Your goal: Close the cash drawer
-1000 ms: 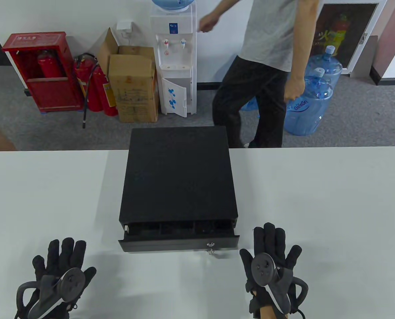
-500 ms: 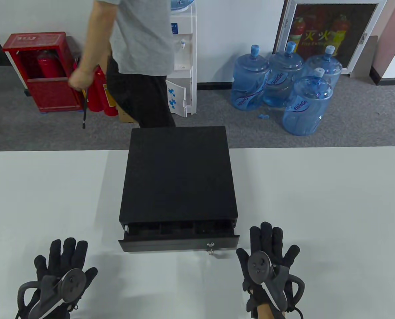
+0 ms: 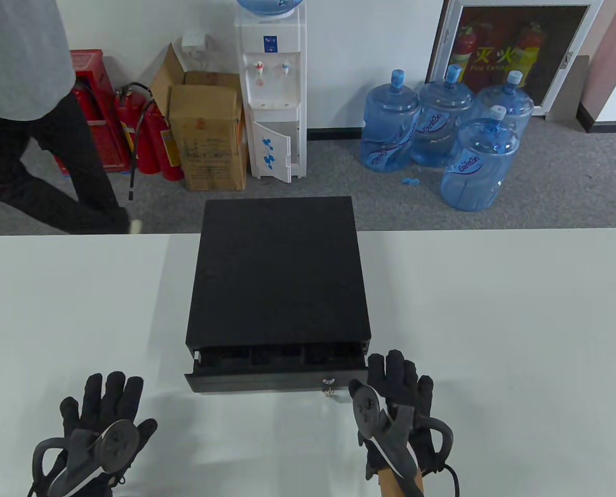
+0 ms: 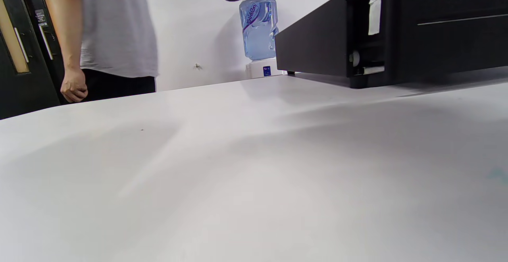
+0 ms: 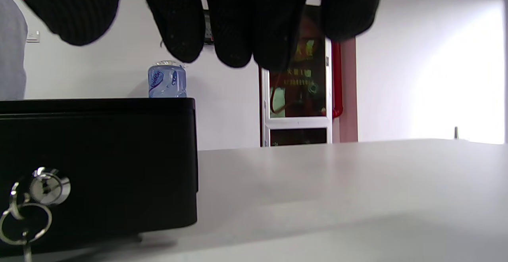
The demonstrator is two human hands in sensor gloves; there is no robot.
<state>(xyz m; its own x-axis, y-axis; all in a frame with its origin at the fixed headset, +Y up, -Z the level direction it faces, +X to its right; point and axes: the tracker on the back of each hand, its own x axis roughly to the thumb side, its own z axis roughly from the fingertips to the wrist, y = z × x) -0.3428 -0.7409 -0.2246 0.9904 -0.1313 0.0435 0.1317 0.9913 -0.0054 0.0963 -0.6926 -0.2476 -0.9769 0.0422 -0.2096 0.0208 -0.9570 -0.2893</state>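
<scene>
A big black metal cash box (image 3: 278, 274) sits in the middle of the white desk (image 3: 494, 321). Its black drawer (image 3: 279, 374) sticks out a little at the front, so it is not shut. A small silver key (image 5: 24, 218) hangs from the lock on the drawer front. The right hand (image 3: 398, 398) is just beside the drawer's right corner, fingers spread, holding nothing. The left hand (image 3: 105, 419) lies flat and spread near the drawer's left side, not touching it.
</scene>
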